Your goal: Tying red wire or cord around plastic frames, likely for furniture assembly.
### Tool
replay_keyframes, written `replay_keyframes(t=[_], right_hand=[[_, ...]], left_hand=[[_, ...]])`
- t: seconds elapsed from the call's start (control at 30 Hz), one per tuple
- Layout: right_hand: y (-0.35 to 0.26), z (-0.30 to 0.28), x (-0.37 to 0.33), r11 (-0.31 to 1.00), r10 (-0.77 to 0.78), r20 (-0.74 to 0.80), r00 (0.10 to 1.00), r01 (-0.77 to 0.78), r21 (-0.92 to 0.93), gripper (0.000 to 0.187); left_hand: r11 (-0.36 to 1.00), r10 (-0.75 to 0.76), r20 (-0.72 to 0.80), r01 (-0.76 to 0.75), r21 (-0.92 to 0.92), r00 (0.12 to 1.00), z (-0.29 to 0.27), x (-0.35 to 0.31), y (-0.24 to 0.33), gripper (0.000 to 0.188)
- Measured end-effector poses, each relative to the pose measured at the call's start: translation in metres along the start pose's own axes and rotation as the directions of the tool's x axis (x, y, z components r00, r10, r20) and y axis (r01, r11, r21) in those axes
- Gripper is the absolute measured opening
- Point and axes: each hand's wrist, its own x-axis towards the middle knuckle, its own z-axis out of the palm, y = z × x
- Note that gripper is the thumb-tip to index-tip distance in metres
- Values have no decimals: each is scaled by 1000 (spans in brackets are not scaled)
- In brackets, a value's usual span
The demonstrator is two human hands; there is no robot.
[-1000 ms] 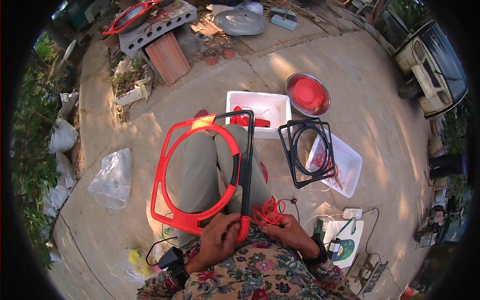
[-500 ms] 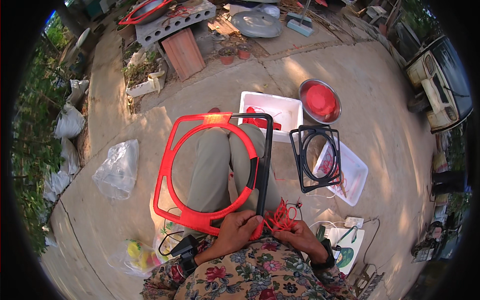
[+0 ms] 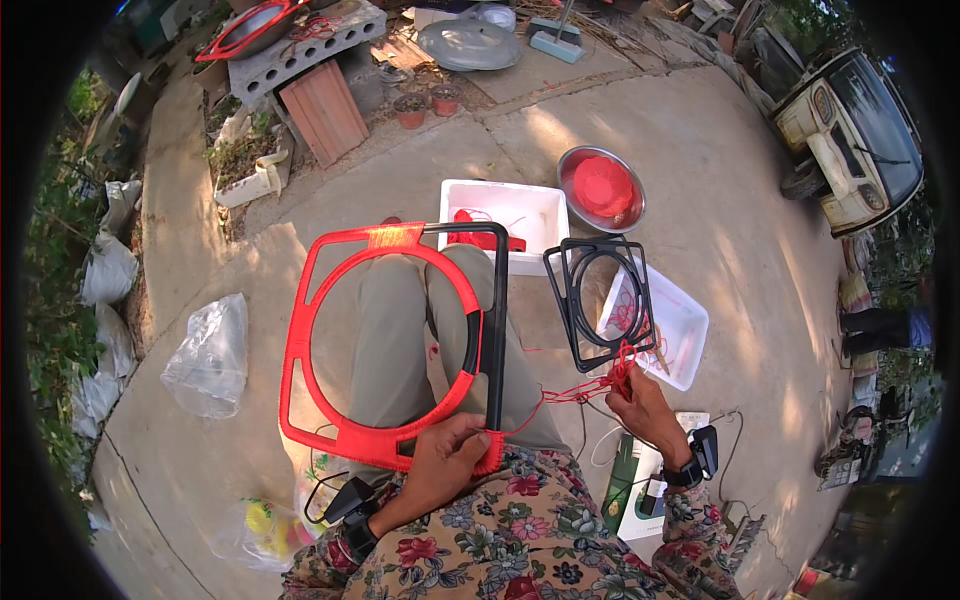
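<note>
Two frames are showing: one red frame (image 3: pixel 362 438) is lying across the person's two legs (image 3: pixel 392 330), its right bar and part of its ring showing bare black, and one black frame (image 3: pixel 590 335) is leaning at the near box, beyond the right hand. Two white boxes, a far box (image 3: pixel 545 212) and a near box (image 3: pixel 690 350), are sitting on the ground (image 3: pixel 330 195), and one basin (image 3: pixel 570 165) is standing just beside the far box, holding a red piece (image 3: pixel 603 187). The left hand (image 3: pixel 445 465) is bending inward at the red frame's lower right corner, thumb and fingers closing on the wrapped edge without a visible gap. The right hand (image 3: pixel 645 412) is sitting well out to the right, palm turning inward, its fingers curling closed around a loose bundle of red cord (image 3: pixel 580 392); strands are running from there to the corner under the left hand. The bundle is overlapping the black frame's lower edge in this view; whether they are touching, one cannot tell. The black frame is covering part of the near box, and the red frame is hiding the far box's lower left corner. One clear bag (image 3: pixel 208 355) is lying to the left, and two pots (image 3: pixel 411 110) are standing farther off.
</note>
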Motion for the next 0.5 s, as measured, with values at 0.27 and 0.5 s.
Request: replay_keyframes(t=[0.27, 0.5], right_hand=[[-129, -2, 19, 847, -528, -48, 848, 530, 45, 21], [-135, 73, 16, 621, -712, 283, 642, 765, -172, 28]], left_hand=[[988, 110, -103, -120, -97, 989, -4, -10, -2, 34], [956, 154, -143, -184, -227, 978, -5, -4, 3, 37]])
